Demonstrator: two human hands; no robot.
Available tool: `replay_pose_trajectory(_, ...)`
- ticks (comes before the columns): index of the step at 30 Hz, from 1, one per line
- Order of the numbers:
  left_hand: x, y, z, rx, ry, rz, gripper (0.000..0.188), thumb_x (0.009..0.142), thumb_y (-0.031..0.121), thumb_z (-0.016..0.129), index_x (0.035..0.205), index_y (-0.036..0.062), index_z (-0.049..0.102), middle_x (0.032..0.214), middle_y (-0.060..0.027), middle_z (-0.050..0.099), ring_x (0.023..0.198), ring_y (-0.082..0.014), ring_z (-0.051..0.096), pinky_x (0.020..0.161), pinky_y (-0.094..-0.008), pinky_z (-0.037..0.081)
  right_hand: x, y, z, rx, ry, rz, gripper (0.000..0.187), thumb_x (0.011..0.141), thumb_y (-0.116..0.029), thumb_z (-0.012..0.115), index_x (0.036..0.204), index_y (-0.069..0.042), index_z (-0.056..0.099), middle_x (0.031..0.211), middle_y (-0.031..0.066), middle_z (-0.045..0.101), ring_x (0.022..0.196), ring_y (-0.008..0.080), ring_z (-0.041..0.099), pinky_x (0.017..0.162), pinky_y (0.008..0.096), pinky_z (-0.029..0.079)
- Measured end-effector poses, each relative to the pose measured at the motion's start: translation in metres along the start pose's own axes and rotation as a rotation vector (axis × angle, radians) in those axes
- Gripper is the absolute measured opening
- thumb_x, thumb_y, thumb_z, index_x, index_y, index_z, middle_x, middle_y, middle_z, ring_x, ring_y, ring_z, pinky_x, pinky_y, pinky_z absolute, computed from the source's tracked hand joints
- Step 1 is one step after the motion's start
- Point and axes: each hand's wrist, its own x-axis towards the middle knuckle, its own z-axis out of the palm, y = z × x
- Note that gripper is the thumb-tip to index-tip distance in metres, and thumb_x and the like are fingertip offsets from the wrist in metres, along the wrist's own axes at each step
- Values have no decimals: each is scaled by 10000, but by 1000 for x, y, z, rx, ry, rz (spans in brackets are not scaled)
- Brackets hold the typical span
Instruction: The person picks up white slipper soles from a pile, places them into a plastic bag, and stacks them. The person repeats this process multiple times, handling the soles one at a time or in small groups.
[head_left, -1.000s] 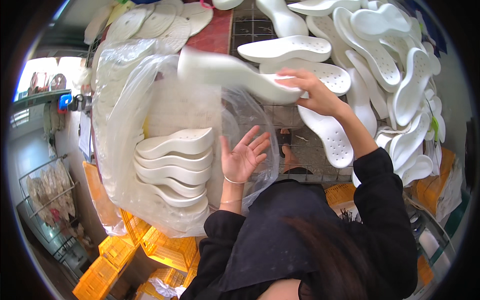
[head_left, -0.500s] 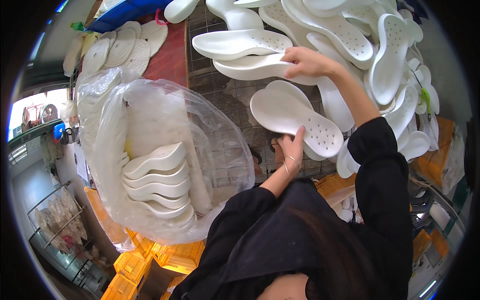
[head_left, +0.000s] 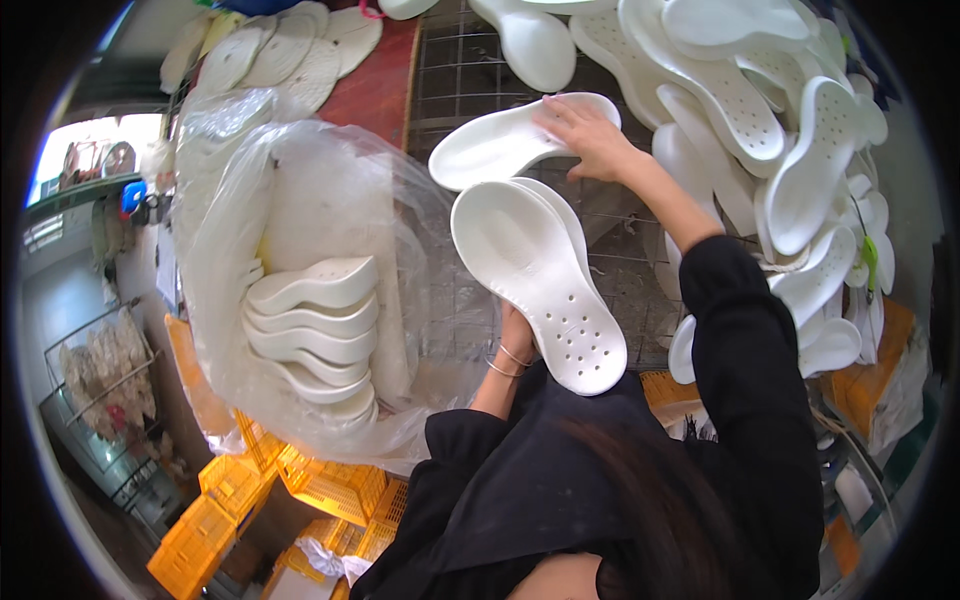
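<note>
Up on the wire grid table (head_left: 470,80), the person's right hand (head_left: 590,135) lies flat over one end of a white moulded insole (head_left: 500,148), fingers spread and pressing down rather than curled around it — the insole rests on the mesh, its hollow side up. Just below it, the left hand (head_left: 517,340) holds a second white insole (head_left: 545,285) from underneath; most of that hand is hidden behind the sole, so only the wrist with its thin bangles and part of the palm show, and how tightly the fingers close cannot be told. This second insole is tilted, perforated forepart toward the person, heel cup toward the first one, and the two nearly touch at the heel end.

To the person's left stands a large clear plastic bag (head_left: 300,200), open and bulging, with a neat stack of white insoles (head_left: 315,330) nested inside it. To the right a loose heap of more insoles (head_left: 790,150) covers the table edge. Orange plastic crates (head_left: 300,480) sit low on the floor — partly under the bag. Both sleeves are black.
</note>
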Motion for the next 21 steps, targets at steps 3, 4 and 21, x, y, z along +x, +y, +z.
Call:
replay_pose_trajectory(3,-23,22,-13,43,166,238,426,972,194,507,1325,-2,370,1190,-96,543,1053,-195,566,867,-340,502,6,20,18,156,132,105,468,670,-106,707,1127,-142,610,1130,163,642,1057,309,613,864,399,514)
replay_pose_trajectory(4,-29,29,-15,119,208,288,523,946,153,543,1377,14,282,1247,-113,493,1123,-219,518,928,-356,462,-5,13,12,169,263,177,421,680,-148,707,1090,-124,612,1016,164,674,947,314,648,784,413,531)
replay_pose_trajectory(21,-31,88,-41,-71,-24,560,519,1028,465,295,1346,80,436,1310,-74,524,1171,-182,512,997,-340,419,-79,-65,-19,867,138,121,492,744,39,517,1201,-90,645,1224,147,591,1099,290,598,953,358,468)
